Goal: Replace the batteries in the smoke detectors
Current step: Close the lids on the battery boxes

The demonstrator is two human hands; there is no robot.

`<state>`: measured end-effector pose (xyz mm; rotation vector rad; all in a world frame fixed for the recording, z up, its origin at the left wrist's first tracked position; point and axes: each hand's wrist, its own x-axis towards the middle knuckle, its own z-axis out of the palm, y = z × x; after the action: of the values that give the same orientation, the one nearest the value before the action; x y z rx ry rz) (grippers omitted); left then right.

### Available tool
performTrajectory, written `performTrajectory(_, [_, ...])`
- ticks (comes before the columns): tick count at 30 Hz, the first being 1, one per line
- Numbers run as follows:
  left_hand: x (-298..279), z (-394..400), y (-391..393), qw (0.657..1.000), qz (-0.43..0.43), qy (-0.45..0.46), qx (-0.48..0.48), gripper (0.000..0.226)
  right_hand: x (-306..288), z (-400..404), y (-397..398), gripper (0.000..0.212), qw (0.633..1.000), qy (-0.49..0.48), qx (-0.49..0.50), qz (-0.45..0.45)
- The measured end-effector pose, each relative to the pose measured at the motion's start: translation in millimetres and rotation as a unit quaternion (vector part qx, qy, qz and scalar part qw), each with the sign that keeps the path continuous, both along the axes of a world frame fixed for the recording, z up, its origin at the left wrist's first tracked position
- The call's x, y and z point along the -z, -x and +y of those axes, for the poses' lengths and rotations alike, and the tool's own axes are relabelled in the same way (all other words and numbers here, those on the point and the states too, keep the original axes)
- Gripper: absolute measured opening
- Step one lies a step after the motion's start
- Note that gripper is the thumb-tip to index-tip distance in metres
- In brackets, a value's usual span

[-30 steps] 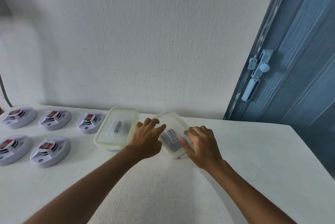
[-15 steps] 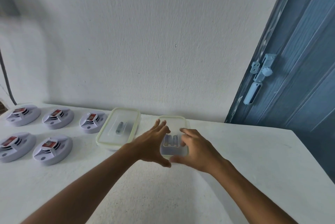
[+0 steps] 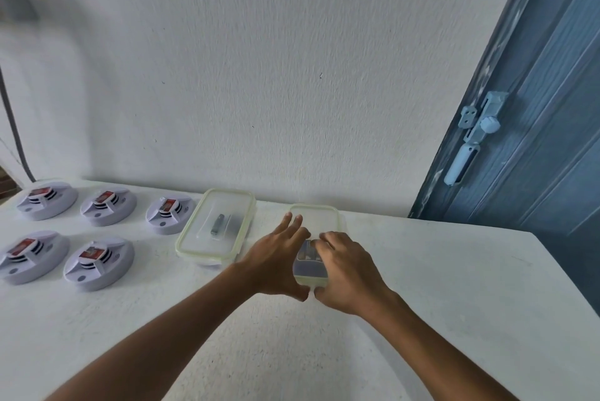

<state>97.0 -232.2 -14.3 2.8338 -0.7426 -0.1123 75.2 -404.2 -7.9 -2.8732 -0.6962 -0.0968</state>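
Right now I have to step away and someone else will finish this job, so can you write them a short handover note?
Left hand: fingers straight, against the left side of the right-hand lidded container, thumb at its near corner.
Right hand: fingers curled over the lid, thumb at the near edge.
Batteries show dimly through that lid. The second lidded container, just left of it, holds one battery.
Five smoke detectors sit at the left of the table, untouched.
Done: nothing visibly finished.
Left: open the container, swap batteries in all five.
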Motion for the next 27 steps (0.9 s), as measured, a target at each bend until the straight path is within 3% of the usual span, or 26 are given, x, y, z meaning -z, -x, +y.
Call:
performTrajectory(8, [5,3,2,0.998,0.018,0.061,-0.004,0.093,-9,-11,-16,0.074,0.999,0.002,-0.031,0.029])
performTrajectory(12, [11,3,12,0.994,0.020,0.101,0.020,0.073,-19,-12,-26,0.032,0.995,-0.067,-0.020,0.067])
performTrajectory(14, [15,3,15,0.994,-0.004,0.104,0.038,0.061,-21,-12,-35,0.024,0.991,-0.114,0.008,0.071])
performTrajectory(18, [15,12,13,0.993,-0.023,0.103,0.049,0.055,-8,-7,-52,0.048,0.996,-0.042,0.003,0.077])
performTrajectory(21, [6,15,8,0.993,-0.029,0.103,0.043,0.062,1,-9,-57,0.053,0.995,-0.004,0.013,0.103])
performTrajectory(24, [-5,15,4,0.993,-0.050,0.105,0.037,0.040,1,-18,-58,0.058,0.993,0.001,0.029,0.117])
performTrajectory(27, [-6,19,0,0.991,-0.055,0.117,0.020,0.027,-6,-26,-49,0.080,0.988,-0.034,0.024,0.148])
